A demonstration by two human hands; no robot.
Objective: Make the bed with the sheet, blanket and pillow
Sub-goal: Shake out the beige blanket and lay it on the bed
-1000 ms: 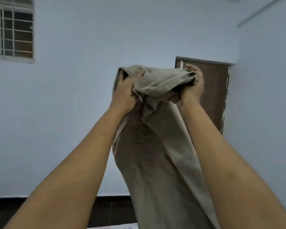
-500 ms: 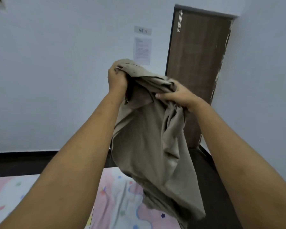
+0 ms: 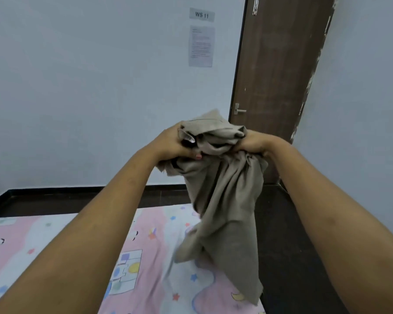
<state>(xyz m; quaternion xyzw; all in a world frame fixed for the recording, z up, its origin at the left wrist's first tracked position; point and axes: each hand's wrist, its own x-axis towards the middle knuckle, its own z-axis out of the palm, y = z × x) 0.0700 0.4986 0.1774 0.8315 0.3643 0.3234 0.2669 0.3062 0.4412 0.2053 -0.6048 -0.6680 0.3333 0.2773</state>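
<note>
Both arms reached forward, forearms bare, with the two hands level and close together in front of the door. The left hand (image 3: 170, 143) was clenched on one bunched end of the beige cloth (image 3: 222, 200), knuckles up, with a thumb tip showing beneath the folds. The right hand (image 3: 252, 143) was fisted on the other side of the same bunch, gathering the fabric tightly. Between the hands the cloth stood up in a crumpled ridge. Below them it hung in long folds, its lower end dangling over the right part of the bed, above the patterned sheet (image 3: 159, 257). Whether the hem touched the sheet could not be told.

Half a second before, the left hand had been held higher than the right, and the right hand had lain over the folds lower down. A second before, both hands had been raised well up the wall. The hands had come down and drawn level, and the view had tipped downward, showing more of the bed and the door handle (image 3: 238, 109).

Counted: two hands, one beige cloth, one pink and white sheet printed with stars, one brown door (image 3: 279, 75) with one handle, and two papers on the wall, a "WS 11" label (image 3: 201, 15) above a printed notice (image 3: 201, 45).
</note>
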